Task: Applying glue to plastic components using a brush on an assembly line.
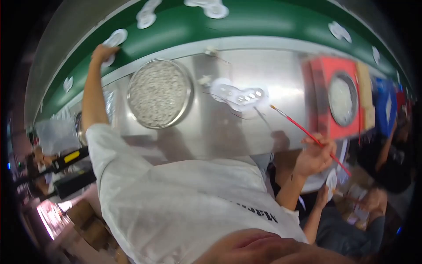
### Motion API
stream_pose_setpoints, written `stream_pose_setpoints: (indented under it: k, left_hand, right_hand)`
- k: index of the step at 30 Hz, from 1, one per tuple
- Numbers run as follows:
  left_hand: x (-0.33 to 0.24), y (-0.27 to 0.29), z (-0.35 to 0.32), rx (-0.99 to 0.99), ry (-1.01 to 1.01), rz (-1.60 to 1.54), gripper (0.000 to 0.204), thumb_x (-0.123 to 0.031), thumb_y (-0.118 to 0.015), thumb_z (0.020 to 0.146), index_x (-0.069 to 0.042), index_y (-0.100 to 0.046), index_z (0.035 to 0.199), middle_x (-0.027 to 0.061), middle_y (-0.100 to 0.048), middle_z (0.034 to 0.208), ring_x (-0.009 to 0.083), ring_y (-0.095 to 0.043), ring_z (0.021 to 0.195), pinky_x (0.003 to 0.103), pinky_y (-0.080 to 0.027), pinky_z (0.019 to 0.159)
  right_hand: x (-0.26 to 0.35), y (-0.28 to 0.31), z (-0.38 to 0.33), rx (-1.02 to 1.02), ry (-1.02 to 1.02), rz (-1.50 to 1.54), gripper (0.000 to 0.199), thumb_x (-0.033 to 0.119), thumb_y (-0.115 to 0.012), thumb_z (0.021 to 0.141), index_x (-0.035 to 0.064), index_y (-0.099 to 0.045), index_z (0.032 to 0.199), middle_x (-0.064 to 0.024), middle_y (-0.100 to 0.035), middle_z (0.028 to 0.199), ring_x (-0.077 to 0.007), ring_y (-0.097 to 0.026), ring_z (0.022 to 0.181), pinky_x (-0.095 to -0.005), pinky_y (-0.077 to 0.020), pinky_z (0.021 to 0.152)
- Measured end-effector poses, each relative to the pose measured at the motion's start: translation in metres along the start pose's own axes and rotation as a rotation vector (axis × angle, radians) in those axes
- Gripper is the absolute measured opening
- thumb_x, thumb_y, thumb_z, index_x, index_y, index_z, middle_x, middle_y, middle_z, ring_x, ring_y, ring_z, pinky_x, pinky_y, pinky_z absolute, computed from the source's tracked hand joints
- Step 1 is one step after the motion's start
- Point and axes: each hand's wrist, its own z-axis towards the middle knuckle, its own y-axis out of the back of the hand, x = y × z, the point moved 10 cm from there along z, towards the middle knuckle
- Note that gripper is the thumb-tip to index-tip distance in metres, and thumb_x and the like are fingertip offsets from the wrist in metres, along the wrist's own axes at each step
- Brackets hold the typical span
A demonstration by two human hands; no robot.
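Table: bowl left of pad, dish right.

Free steel tabletop between white pad and red box

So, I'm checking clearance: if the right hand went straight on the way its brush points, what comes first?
Probably the white lobed piece on the metal table, just past the tip of the red brush; its height above the table is unclear.

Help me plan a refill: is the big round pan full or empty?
Not empty: small white pieces spread across the pan, hiding its bottom. How deep they lie, so whether it is full, I cannot tell.
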Motion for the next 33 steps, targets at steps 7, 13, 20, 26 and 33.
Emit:
stream_pose_setpoints:
  k: [7,13,20,26,33]
  left_hand:
    - [-0.083,0.002,0.0,0.045,-0.511,-0.037,0.029,-0.016,-0.051,0.089,-0.011,-0.065,0.113,0.0108,-0.063,0.109,0.0163,-0.059,0.089,0.029,-0.047,0.075]
    - [-0.226,0.02,-0.142,0.589,-0.288,-1.293,0.038,-0.013,-0.062,0.086,0.008,-0.055,0.117,0.0151,-0.058,0.115,0.0202,-0.053,0.113,0.031,-0.043,0.098]
    - [-0.337,0.021,-0.352,0.756,-0.544,-1.477,0.048,-0.01,-0.057,0.087,0.01,-0.039,0.127,0.0186,-0.057,0.116,0.0178,-0.056,0.09,0.03,-0.044,0.085]
    - [-0.34,0.007,-0.448,0.875,-0.5,-1.76,0.054,-0.022,-0.048,0.091,0.011,-0.033,0.13,0.0183,-0.047,0.112,0.0238,-0.046,0.096,0.036,-0.037,0.092]
    - [-0.334,-0.025,-0.494,0.961,-0.409,-1.893,0.069,-0.048,-0.038,0.089,-0.001,-0.029,0.139,0.0205,-0.047,0.114,0.0271,-0.048,0.095,0.046,-0.032,0.094]
  right_hand:
    - [0.015,0.021,-0.006,-0.016,-0.01,-0.013,0.018,0.015,-0.039,0.096,-0.0004,-0.046,0.09,-0.0163,-0.06,0.069,-0.0206,-0.058,0.057,-0.0303,-0.0479,0.054]
    - [0.027,0.035,-0.018,-0.083,0.024,0.026,0.022,0.01,-0.036,0.096,-0.0036,-0.048,0.083,-0.0132,-0.06,0.067,-0.0156,-0.059,0.057,-0.0266,-0.0493,0.053]
    - [0.044,0.067,-0.025,-0.184,0.144,-0.007,0.022,0.011,-0.036,0.096,-0.0042,-0.048,0.085,-0.0138,-0.06,0.066,-0.0172,-0.061,0.056,-0.0281,-0.0514,0.054]
    - [0.052,0.084,-0.026,-0.244,0.24,-0.016,0.021,0.011,-0.035,0.096,-0.0041,-0.047,0.087,-0.0147,-0.06,0.066,-0.0189,-0.062,0.057,-0.0296,-0.053,0.053]
    - [0.038,0.068,-0.021,-0.198,0.225,0.02,0.019,0.013,-0.037,0.097,-0.0028,-0.045,0.09,-0.0154,-0.06,0.067,-0.0198,-0.062,0.058,-0.0306,-0.0531,0.053]
